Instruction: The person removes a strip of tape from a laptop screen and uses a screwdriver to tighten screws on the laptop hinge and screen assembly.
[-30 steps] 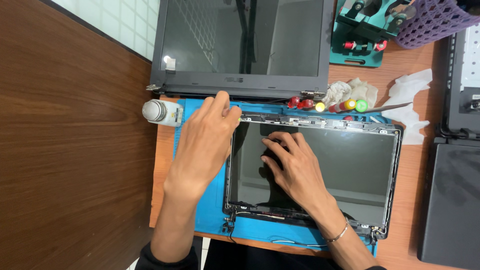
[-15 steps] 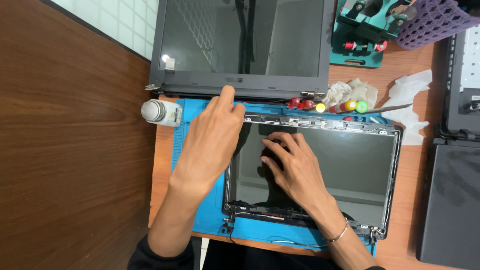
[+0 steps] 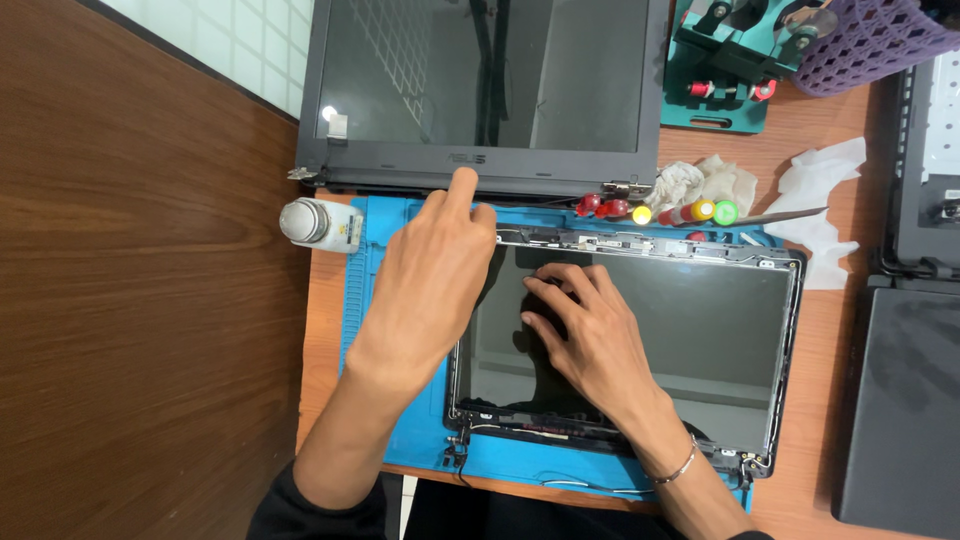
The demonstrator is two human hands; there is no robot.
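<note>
A bare laptop screen panel (image 3: 700, 330) lies in its lid frame on a blue work mat (image 3: 385, 290). My right hand (image 3: 585, 335) rests flat on the glass near the panel's upper left, fingers spread, holding nothing. My left hand (image 3: 435, 270) hovers over the mat at the panel's left corner, index finger stretched up to the lower bezel of a second laptop lid (image 3: 480, 85) that lies beyond the mat.
A white round bottle (image 3: 318, 223) lies left of the mat. Screwdrivers with coloured caps (image 3: 660, 211) and crumpled tissues (image 3: 705, 183) sit above the panel. A green jig (image 3: 725, 60), a purple basket (image 3: 870, 40) and dark laptop parts (image 3: 900, 400) line the right.
My left hand has slid up and slightly right, its index finger now reaching the far lid's bezel. My right hand has stayed on the panel.
</note>
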